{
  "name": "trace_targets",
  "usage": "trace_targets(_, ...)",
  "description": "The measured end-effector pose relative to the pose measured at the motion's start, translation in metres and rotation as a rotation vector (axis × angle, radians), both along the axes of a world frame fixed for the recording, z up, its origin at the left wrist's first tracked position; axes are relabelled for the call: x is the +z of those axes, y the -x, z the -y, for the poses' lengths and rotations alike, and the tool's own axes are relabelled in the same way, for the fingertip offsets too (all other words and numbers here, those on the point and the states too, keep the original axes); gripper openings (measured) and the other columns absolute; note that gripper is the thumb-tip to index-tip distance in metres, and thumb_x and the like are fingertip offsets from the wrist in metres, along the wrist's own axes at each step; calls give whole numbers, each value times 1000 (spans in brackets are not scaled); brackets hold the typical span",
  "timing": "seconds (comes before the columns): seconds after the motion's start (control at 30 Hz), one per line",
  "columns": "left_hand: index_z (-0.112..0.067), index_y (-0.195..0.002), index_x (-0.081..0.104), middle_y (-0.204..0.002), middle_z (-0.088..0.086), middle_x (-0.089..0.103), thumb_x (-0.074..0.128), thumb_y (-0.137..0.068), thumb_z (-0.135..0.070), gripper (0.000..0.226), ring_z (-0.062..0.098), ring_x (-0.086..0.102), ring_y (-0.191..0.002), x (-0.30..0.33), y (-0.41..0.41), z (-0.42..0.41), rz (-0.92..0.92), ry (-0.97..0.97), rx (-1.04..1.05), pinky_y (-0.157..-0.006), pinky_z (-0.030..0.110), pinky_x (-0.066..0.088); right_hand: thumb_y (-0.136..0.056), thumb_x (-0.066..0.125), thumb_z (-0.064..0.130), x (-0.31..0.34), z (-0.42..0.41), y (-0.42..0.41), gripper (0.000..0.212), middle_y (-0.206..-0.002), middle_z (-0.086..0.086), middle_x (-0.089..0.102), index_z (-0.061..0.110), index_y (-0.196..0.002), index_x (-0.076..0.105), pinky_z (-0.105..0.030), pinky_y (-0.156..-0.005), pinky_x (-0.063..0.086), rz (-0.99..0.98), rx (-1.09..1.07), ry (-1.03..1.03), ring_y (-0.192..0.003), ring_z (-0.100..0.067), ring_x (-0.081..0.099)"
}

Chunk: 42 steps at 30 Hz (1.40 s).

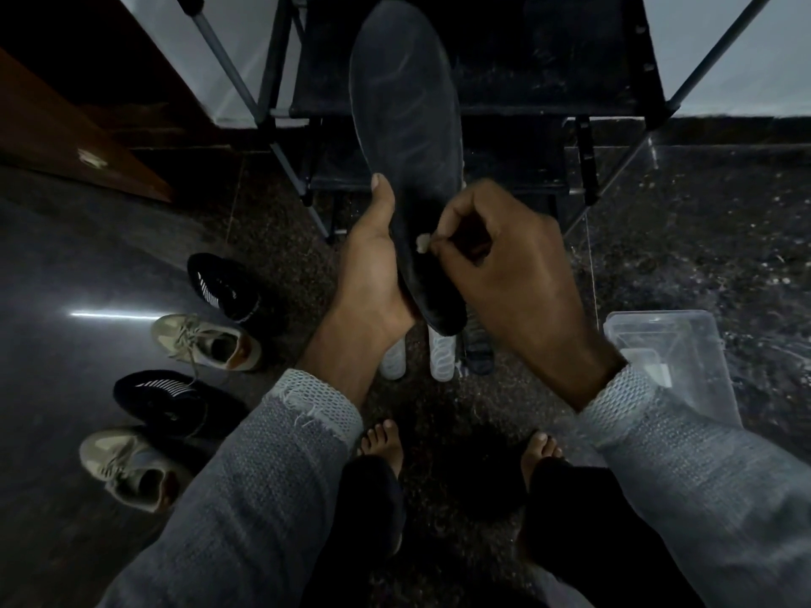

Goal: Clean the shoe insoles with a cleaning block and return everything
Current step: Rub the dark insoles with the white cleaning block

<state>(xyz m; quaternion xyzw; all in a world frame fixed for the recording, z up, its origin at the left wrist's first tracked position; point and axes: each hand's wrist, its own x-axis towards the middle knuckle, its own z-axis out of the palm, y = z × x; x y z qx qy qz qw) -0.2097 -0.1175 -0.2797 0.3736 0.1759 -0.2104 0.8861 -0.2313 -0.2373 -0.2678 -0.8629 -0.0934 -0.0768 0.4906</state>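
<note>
A long black insole [406,107] stands almost upright in the middle of the view, toe end up, with pale streaks across its face. My left hand [373,265] grips its lower left edge, thumb on the front. My right hand [504,261] pinches a small whitish cleaning block [421,244] against the insole's heel part. Two white insoles [442,357] and a dark insole [479,351] lie on the floor below the hands.
A black metal shoe rack [482,81] stands straight ahead. Two black shoes [224,285] and two beige sneakers [206,342] sit on the dark floor at the left. A clear plastic box [671,357] lies at the right. My bare feet [386,445] are below.
</note>
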Motion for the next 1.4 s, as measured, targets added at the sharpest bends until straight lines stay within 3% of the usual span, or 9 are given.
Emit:
trace_targets(0.2, -6, -118, 62, -110, 10, 70, 32, -101, -53, 59, 21, 70, -97, -1, 0, 1, -18, -26, 52, -73, 32, 57, -83, 70, 6, 2, -4, 6, 11, -78, 7, 63, 10, -87, 61, -15, -65, 49, 0, 122, -48, -73, -5, 61)
trace_targets(0.4, -4, -127, 58, -119, 14, 65, 30, -99, -58, 67, 25, 64, -110, -1, 5, 6, -35, -56, -67, -91, 37, 52, -84, 69, 8, -1, -6, -3, 11, -81, 8, 64, 10, -90, 60, -20, -70, 51, 83, -49, -47, -75, -5, 61)
trace_targets(0.53, -2, -134, 53, -133, 20, 56, 32, -99, -57, 68, 26, 63, -110, -1, 0, 0, -51, -48, -7, -86, 36, 55, -83, 67, 4, -2, -3, 0, 10, -81, 3, 66, 9, -89, 61, -35, -68, 53, 69, 91, -2, -76, -12, 63)
trace_targets(0.63, -1, -134, 54, -127, 18, 60, 35, -99, -54, 66, 26, 65, -107, -2, 1, 1, -52, -48, 13, -84, 35, 56, -83, 68, 5, -2, -4, 2, 10, -80, 1, 66, 9, -88, 61, -36, -68, 54, 63, 153, -6, -75, -13, 65)
trace_targets(0.77, -6, -119, 63, -119, 15, 66, 34, -100, -54, 59, 27, 65, -110, -3, 5, 6, -23, -69, -40, -93, 39, 51, -86, 68, 9, -4, -1, -6, 8, -80, 6, 66, 11, -89, 61, -37, -66, 53, 122, -25, 22, -74, -10, 63)
trace_targets(0.9, -10, -115, 64, -109, 12, 71, 30, -100, -53, 56, 26, 67, -106, -4, 4, 4, -16, -38, -38, -93, 38, 53, -87, 66, 8, -6, 3, -8, 8, -82, 6, 66, 11, -89, 59, -39, -67, 55, 118, -32, 52, -78, -11, 66)
trace_targets(1.03, -10, -125, 60, -120, 13, 66, 33, -100, -53, 56, 28, 61, -116, -6, 4, 7, -17, -50, -42, -102, 42, 47, -86, 66, 7, -5, 7, -12, 8, -83, 9, 66, 10, -90, 60, -37, -68, 54, 145, -76, 68, -77, -7, 64)
trace_targets(1.27, -11, -131, 58, -127, 14, 63, 37, -100, -49, 53, 29, 59, -120, -8, 6, 13, -27, -101, -58, -104, 42, 46, -88, 63, 9, -5, 17, -29, 5, -86, 7, 65, 8, -92, 59, -37, -70, 55, 210, -177, 100, -80, -10, 64)
trace_targets(1.4, -11, -129, 60, -126, 14, 64, 38, -101, -48, 51, 28, 59, -120, -9, 6, 11, -5, -105, -54, -108, 43, 42, -88, 63, 6, -3, 17, -28, 7, -81, 21, 56, 11, -90, 59, -14, -70, 50, 181, -179, 84, -77, 6, 59)
